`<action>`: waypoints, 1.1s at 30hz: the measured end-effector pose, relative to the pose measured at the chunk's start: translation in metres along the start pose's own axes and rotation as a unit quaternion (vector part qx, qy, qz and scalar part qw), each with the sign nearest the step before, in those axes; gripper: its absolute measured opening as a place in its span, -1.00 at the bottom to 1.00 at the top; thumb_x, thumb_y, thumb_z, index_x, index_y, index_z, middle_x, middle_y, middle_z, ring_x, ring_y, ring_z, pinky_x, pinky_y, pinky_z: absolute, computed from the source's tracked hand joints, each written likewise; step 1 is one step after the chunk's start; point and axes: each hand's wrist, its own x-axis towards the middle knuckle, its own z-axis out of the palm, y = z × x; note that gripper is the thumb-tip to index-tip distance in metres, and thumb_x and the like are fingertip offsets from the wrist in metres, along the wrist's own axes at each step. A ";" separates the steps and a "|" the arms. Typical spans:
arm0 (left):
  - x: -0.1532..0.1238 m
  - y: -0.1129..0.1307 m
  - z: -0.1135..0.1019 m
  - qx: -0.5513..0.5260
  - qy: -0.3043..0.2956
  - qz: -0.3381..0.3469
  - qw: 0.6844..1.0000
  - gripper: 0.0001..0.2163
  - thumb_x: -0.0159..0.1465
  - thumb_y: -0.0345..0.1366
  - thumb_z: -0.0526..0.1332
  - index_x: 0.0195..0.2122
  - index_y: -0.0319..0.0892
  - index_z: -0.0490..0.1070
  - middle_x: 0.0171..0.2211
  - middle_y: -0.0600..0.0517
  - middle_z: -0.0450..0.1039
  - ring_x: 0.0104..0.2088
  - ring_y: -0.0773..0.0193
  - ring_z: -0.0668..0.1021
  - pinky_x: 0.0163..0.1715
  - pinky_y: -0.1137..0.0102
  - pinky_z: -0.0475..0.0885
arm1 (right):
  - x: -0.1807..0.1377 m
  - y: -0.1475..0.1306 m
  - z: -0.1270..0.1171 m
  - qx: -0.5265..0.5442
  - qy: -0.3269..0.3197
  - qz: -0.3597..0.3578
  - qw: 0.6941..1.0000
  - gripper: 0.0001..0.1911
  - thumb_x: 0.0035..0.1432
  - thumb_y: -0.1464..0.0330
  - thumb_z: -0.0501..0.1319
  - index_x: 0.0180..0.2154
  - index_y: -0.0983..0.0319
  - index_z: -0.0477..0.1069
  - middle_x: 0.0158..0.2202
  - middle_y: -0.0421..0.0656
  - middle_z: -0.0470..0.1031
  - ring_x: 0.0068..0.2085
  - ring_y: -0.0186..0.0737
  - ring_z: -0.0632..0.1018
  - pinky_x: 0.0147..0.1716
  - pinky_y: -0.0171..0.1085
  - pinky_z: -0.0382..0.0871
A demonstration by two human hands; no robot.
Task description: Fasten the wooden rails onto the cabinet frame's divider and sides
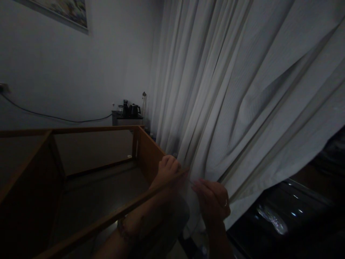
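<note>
An open wooden cabinet frame (88,230) spreads across the lower left, with an upright divider and a side panel. My left hand (168,167) reaches through the frame, behind its near rail, and its fingers curl over the top edge of the side panel. A beaded bracelet (125,230) circles that wrist. Just right of the frame's near corner is my right hand (212,199), fingers pinched together and a ring on one of them. Something thin seems to stick out of the pinch toward the corner, but darkness and blur hide what it is.
A long pale curtain (205,90) hangs close along the right. Behind the frame, a small cabinet (129,121) bears a black kettle (134,109). A black cable (54,117) runs along the wall. Dark, shiny items (280,212) lie at the lower right.
</note>
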 end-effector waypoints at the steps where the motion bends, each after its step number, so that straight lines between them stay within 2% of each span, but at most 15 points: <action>1: 0.000 -0.001 0.001 -0.001 -0.001 -0.004 1.000 -0.81 0.22 -0.13 0.10 -0.38 -0.14 0.30 -0.34 -0.04 0.30 -0.15 0.07 0.29 -0.13 0.17 0.25 | 0.001 0.000 0.000 0.007 -0.006 -0.003 1.000 -0.74 0.17 0.45 0.30 -0.11 0.06 0.47 -0.35 -0.24 0.60 -0.33 -0.26 0.56 -0.27 -0.24 0.43; 5: 0.001 -0.005 0.008 0.006 0.005 -0.021 1.000 -0.80 0.20 -0.12 0.13 -0.40 -0.15 0.31 -0.35 -0.04 0.30 -0.16 0.07 0.30 -0.13 0.15 0.25 | 0.003 -0.004 0.001 0.061 -0.005 0.015 0.998 -0.68 0.15 0.48 0.30 -0.08 0.04 0.45 -0.45 -0.29 0.60 -0.47 -0.32 0.56 -0.38 -0.30 0.44; 8: 0.002 -0.007 0.012 0.020 0.003 -0.025 0.999 -0.79 0.16 -0.12 0.19 -0.43 -0.16 0.32 -0.37 -0.03 0.30 -0.18 0.07 0.30 -0.16 0.16 0.25 | 0.004 -0.020 0.005 0.151 -0.015 0.171 0.973 -0.86 0.21 0.38 0.24 -0.17 0.09 0.48 -0.44 -0.25 0.60 -0.54 -0.35 0.54 -0.51 -0.35 0.43; 10: 0.001 -0.007 0.012 0.025 0.001 -0.018 1.000 -0.80 0.15 -0.13 0.20 -0.44 -0.16 0.32 -0.39 -0.02 0.30 -0.20 0.08 0.30 -0.19 0.18 0.25 | 0.005 -0.033 0.006 0.242 -0.025 0.328 0.913 -0.89 0.23 0.29 0.21 -0.22 0.14 0.47 -0.50 -0.26 0.55 -0.60 -0.38 0.49 -0.61 -0.40 0.37; 12: 0.000 -0.006 0.010 0.023 0.012 -0.003 1.000 -0.80 0.18 -0.13 0.17 -0.41 -0.16 0.32 -0.38 -0.02 0.30 -0.19 0.08 0.30 -0.19 0.20 0.24 | 0.009 -0.044 0.007 0.343 -0.034 0.468 0.814 -0.81 0.23 0.20 0.21 -0.19 0.15 0.43 -0.65 -0.34 0.43 -0.67 -0.41 0.41 -0.68 -0.44 0.29; 14: -0.001 -0.004 0.007 0.018 0.025 0.006 1.000 -0.80 0.21 -0.13 0.13 -0.40 -0.16 0.32 -0.36 -0.02 0.29 -0.17 0.08 0.29 -0.18 0.19 0.24 | 0.012 -0.051 0.007 0.423 -0.036 0.556 0.715 -0.72 0.20 0.13 0.22 -0.15 0.15 0.38 -0.70 -0.39 0.35 -0.70 -0.42 0.37 -0.70 -0.46 0.24; 15: -0.001 -0.004 0.006 0.015 0.026 0.005 1.000 -0.80 0.22 -0.12 0.11 -0.40 -0.15 0.31 -0.36 -0.03 0.29 -0.17 0.08 0.29 -0.17 0.19 0.23 | 0.013 -0.052 0.007 0.447 -0.037 0.578 0.682 -0.69 0.18 0.10 0.23 -0.14 0.15 0.37 -0.70 -0.39 0.35 -0.70 -0.41 0.36 -0.70 -0.46 0.24; 16: -0.002 -0.003 0.006 0.012 0.024 0.002 1.000 -0.79 0.23 -0.12 0.10 -0.40 -0.15 0.31 -0.36 -0.02 0.29 -0.17 0.07 0.29 -0.16 0.19 0.23 | 0.014 -0.053 0.007 0.460 -0.039 0.587 0.665 -0.67 0.17 0.08 0.24 -0.16 0.15 0.37 -0.70 -0.39 0.36 -0.69 -0.41 0.37 -0.69 -0.46 0.25; 17: -0.001 -0.003 0.005 0.010 0.020 -0.002 1.000 -0.79 0.23 -0.11 0.09 -0.39 -0.15 0.31 -0.36 -0.03 0.28 -0.16 0.07 0.29 -0.16 0.19 0.23 | 0.014 -0.052 0.006 0.461 -0.041 0.584 0.667 -0.68 0.16 0.07 0.24 -0.20 0.16 0.38 -0.70 -0.37 0.37 -0.69 -0.40 0.38 -0.68 -0.45 0.27; 18: -0.001 -0.003 0.006 0.010 0.016 -0.006 1.000 -0.78 0.23 -0.10 0.10 -0.39 -0.15 0.31 -0.35 -0.03 0.28 -0.16 0.07 0.29 -0.17 0.20 0.23 | 0.014 -0.050 0.005 0.453 -0.046 0.569 0.685 -0.69 0.16 0.06 0.24 -0.27 0.17 0.39 -0.69 -0.35 0.39 -0.67 -0.38 0.41 -0.66 -0.43 0.30; 21: 0.000 -0.007 0.009 0.022 0.003 -0.009 1.000 -0.78 0.20 -0.08 0.13 -0.40 -0.14 0.31 -0.35 -0.03 0.28 -0.17 0.07 0.29 -0.20 0.21 0.23 | 0.008 -0.042 0.001 0.403 -0.075 0.468 0.783 -0.70 0.20 0.12 0.21 -0.43 0.19 0.43 -0.60 -0.24 0.51 -0.56 -0.31 0.53 -0.54 -0.37 0.43; 23: 0.001 -0.009 0.011 0.031 0.000 -0.011 0.999 -0.77 0.19 -0.08 0.14 -0.42 -0.14 0.31 -0.37 -0.02 0.28 -0.19 0.07 0.28 -0.21 0.22 0.22 | 0.003 -0.033 -0.002 0.371 -0.109 0.364 0.847 -0.75 0.23 0.17 0.20 -0.37 0.16 0.51 -0.44 -0.17 0.60 -0.41 -0.25 0.60 -0.41 -0.32 0.49; 25: 0.001 -0.008 0.011 0.032 0.001 -0.004 0.999 -0.79 0.21 -0.11 0.13 -0.41 -0.14 0.33 -0.36 -0.03 0.28 -0.18 0.07 0.28 -0.21 0.22 0.23 | -0.002 -0.023 -0.005 0.341 -0.140 0.260 0.893 -0.81 0.26 0.22 0.18 -0.21 0.11 0.53 -0.31 -0.15 0.62 -0.28 -0.22 0.61 -0.31 -0.27 0.51; 28: 0.000 -0.003 0.004 0.031 0.011 -0.003 0.999 -0.81 0.22 -0.14 0.11 -0.38 -0.14 0.34 -0.31 -0.04 0.31 -0.15 0.08 0.29 -0.19 0.23 0.23 | -0.007 -0.010 -0.006 0.288 -0.148 0.165 0.932 -0.79 0.27 0.33 0.19 -0.08 0.04 0.51 -0.28 -0.19 0.61 -0.26 -0.25 0.58 -0.29 -0.28 0.49; 33: -0.001 0.005 -0.005 0.010 0.020 0.008 1.000 -0.79 0.26 -0.13 0.08 -0.36 -0.15 0.33 -0.30 -0.04 0.32 -0.13 0.08 0.30 -0.16 0.22 0.23 | 0.000 -0.010 -0.007 0.203 -0.101 0.158 0.961 -0.78 0.19 0.39 0.26 -0.14 0.01 0.55 -0.31 -0.18 0.52 -0.31 -0.27 0.51 -0.34 -0.29 0.45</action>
